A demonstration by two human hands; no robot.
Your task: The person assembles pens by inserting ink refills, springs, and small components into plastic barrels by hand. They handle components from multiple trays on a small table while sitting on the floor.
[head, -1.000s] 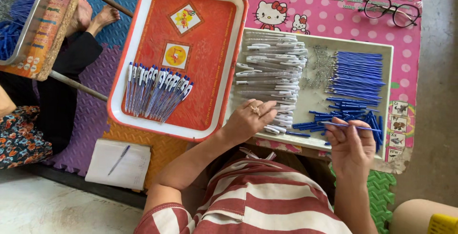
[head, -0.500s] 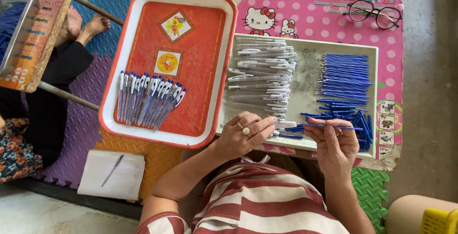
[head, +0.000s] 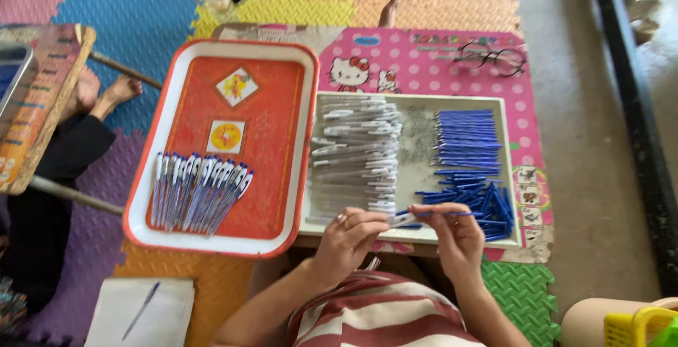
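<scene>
Fingers of both hands meet over the near edge of the white tray (head: 505, 177), where the left hand (head: 349, 237) pinches a clear pen barrel (head: 401, 218) and the right hand (head: 455, 237) pinches a blue refill (head: 441, 213), its tip at the barrel's open end. A second ago the two hands were apart, the left still on the barrel stack and the right holding the refill alone; the parts have since come together, which suggests one more pen is being assembled. Behind them lie stacked clear barrels (head: 357, 153) and blue refills (head: 466, 142) in the tray, which sits on a pink dotted bench (head: 424, 64). To the left, finished pens (head: 198, 191) line a red tray (head: 282, 107); eyeglasses (head: 491, 57) rest at the far side.
</scene>
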